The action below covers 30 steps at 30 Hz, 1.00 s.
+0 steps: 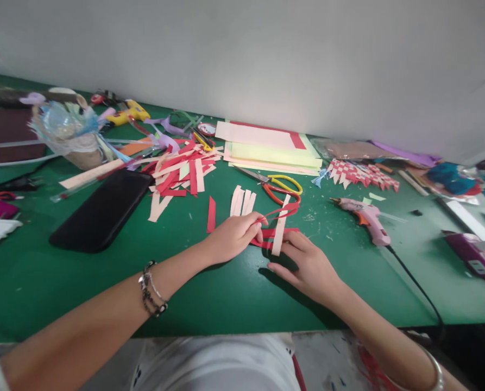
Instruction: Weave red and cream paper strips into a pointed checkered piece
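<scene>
My left hand (242, 231) pinches narrow red paper strips (291, 208); a flat pale-pink paper strip (280, 228) crosses them beside my half-open right hand (307, 266). Likely light, crease-prone: grip near ends.

And there's the plain, pale grey wall (242, 65), rising right behind a long, smooth green table (209, 301); pale light glazes the table's right side, and below its front edge, grey floor (327, 355)!

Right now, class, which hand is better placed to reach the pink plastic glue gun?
Probably the right hand: it lies nearer the pink glue gun, while the left hand pinches flat red paper strips farther away.
</scene>
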Tool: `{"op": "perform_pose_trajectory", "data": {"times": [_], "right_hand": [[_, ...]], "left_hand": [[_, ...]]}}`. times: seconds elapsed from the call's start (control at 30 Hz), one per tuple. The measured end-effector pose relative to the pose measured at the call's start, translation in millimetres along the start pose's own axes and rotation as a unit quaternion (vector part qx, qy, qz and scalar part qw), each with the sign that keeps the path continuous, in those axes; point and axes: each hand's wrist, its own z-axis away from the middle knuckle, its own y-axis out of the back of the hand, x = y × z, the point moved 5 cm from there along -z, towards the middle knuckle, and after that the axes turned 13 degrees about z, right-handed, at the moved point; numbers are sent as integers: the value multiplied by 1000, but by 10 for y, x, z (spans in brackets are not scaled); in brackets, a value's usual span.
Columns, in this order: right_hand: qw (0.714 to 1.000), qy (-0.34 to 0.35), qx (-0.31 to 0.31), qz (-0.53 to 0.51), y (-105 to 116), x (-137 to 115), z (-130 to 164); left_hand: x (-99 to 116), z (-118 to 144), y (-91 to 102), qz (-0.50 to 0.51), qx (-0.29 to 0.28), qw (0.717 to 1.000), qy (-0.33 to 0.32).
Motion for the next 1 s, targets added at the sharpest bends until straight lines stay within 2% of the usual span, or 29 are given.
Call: {"op": "perform_pose_trajectory", "data": {"times": [0.13,0.27,0.4,0.63,0.87,1.0], "right_hand": [[999,-37,17,24,1,-48,-19],[997,-43,13,62,17,-107,-7],[996,-12,23,88,5,-151,34],[987,48,98,119,39,-167,76],[992,66,93,46,14,-119,89],[996,68,49,44,-34,-109,96]], "left_hand": [[-6,0,-2,3,-3,1000,-1],[3,2,-2,10,-4,1000,-2],[11,2,4,-2,-1,1000,-4],[6,4,3,-7,-3,1000,-1],[13,8,-1,-6,1,1000,0],[10,9,3,-27,7,1000,-5]]}}
